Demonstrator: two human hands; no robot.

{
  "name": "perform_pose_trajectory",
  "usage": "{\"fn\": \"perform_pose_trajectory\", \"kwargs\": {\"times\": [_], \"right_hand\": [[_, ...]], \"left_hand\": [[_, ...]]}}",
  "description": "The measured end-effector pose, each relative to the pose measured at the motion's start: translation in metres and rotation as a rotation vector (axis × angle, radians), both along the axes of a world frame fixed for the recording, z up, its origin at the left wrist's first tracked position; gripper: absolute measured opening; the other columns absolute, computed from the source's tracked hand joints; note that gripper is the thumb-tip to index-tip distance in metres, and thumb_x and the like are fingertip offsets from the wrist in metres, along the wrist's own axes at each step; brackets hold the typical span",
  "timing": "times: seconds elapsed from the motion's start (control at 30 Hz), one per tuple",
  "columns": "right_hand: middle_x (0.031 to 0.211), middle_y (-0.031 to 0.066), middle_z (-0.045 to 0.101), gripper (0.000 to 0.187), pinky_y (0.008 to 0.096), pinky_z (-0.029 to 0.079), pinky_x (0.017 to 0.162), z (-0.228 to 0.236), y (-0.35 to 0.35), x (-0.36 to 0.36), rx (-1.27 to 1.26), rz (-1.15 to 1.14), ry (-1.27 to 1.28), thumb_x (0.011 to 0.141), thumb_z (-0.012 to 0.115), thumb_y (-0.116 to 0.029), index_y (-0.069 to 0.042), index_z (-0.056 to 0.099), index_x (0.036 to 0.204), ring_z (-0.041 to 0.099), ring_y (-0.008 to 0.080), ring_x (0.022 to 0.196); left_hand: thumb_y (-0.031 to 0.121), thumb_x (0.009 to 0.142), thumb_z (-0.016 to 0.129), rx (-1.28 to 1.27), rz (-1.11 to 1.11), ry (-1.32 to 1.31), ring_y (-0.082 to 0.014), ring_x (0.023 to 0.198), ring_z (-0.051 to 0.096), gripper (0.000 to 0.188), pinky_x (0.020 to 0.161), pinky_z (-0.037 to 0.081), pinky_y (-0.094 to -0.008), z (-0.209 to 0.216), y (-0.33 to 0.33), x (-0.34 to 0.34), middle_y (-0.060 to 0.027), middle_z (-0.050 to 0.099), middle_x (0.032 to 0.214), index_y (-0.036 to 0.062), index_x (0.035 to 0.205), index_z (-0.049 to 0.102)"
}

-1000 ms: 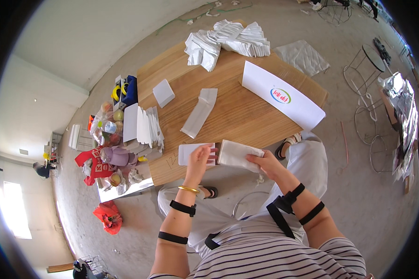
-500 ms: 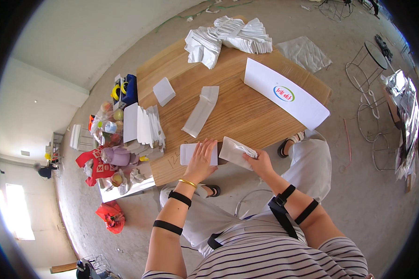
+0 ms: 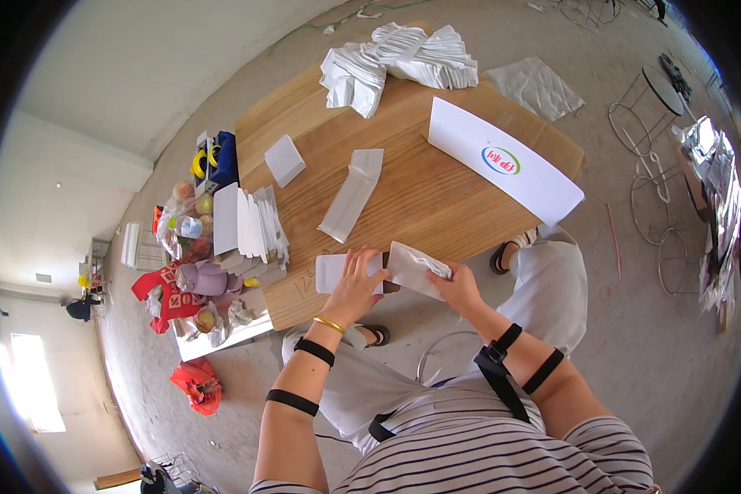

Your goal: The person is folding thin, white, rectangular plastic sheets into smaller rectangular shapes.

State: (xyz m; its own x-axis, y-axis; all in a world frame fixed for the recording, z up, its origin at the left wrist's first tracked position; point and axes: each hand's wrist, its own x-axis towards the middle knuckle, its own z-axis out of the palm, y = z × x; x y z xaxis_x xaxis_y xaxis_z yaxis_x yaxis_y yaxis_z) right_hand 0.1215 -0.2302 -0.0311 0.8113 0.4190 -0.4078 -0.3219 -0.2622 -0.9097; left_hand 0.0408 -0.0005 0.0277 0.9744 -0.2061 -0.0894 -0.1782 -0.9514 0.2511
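Observation:
At the table's near edge, my left hand (image 3: pixel 356 284) is closed over a small flat white box (image 3: pixel 327 273), fingers across its top and thumb at its near side. My right hand (image 3: pixel 458 286) pinches the right end of a white translucent sleeve (image 3: pixel 412 267), crumpled near the fingers. The sleeve's left end meets the box, and a dark brown strip shows between them. Whether the box is inside the sleeve I cannot tell. Beyond the hands, a similar flat sleeve (image 3: pixel 351 196) lies on the wooden table (image 3: pixel 305 123).
A white card block (image 3: pixel 284 160) and a row of white folded boxes (image 3: pixel 251 222) stand on the left. Bundled white sleeves (image 3: pixel 420 58) lie at the far edge. A large white panel (image 3: pixel 502 160) leans at the right. A lilac jug (image 3: pixel 206 278) and fruit crowd the left side.
The view has shifted slightly. Both hands keep nearly the same place and grip on the box and the sleeve.

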Motion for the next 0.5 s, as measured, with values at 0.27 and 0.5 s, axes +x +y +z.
{"fn": "perform_pose_trajectory", "kwargs": {"times": [0.27, 0.5], "right_hand": [[0.080, 0.0046, 0.069, 0.029, 0.0306, 0.049, 0.063, -0.013, 0.004, -0.004, 0.119, -0.030, 0.089, 0.090, 0.071, -0.023, 0.002, 0.071, 0.106, 0.059, 0.0112, 0.068], [0.086, 0.0058, 0.071, 0.030, 0.0297, 0.050, 0.065, -0.022, 0.009, -0.017, 0.180, -0.035, 0.178, 0.090, 0.072, -0.023, 0.002, 0.071, 0.107, 0.064, 0.0121, 0.074]], "left_hand": [[0.012, 0.069, 0.085, -0.033, 0.016, 0.017, -0.0396, 0.141, 0.032, 0.054, 0.119, 0.026, -0.0539, 0.004, -0.001, 0.004, -0.0165, 0.037, 0.140, 0.0159, 0.114, 0.056], [0.013, 0.069, 0.085, -0.035, 0.029, 0.023, -0.0380, 0.141, 0.032, 0.063, 0.120, 0.025, -0.0535, 0.003, -0.001, 0.005, -0.0155, 0.036, 0.141, 0.0131, 0.122, 0.051]]}}
